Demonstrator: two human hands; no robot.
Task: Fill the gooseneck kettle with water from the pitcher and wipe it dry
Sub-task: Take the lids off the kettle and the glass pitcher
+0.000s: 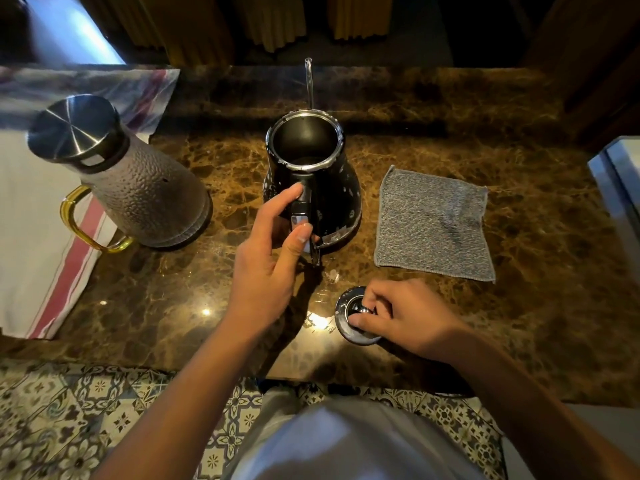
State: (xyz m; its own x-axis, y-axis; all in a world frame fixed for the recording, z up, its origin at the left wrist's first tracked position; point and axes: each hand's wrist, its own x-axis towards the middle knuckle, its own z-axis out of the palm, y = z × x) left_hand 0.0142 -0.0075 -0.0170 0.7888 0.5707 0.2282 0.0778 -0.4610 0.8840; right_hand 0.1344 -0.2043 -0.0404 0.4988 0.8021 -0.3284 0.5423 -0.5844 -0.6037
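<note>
A black gooseneck kettle [332, 188] stands uncovered mid-counter, its thin spout pointing away from me and droplets on its body. My left hand [266, 258] is curled around the kettle's handle at its near side. My right hand [394, 313] pinches the knob of the kettle lid [346, 318], which rests on the counter in front of the kettle. A textured frosted pitcher [145, 188] with a steel cap and a yellow handle stands to the left. A grey cloth [433, 223] lies flat to the right of the kettle.
A white towel with red stripes [38, 237] lies under and beside the pitcher on the brown marble counter [536, 271]. A light-coloured metal object [620, 181] juts in at the right edge. Patterned floor tiles show below the counter's near edge.
</note>
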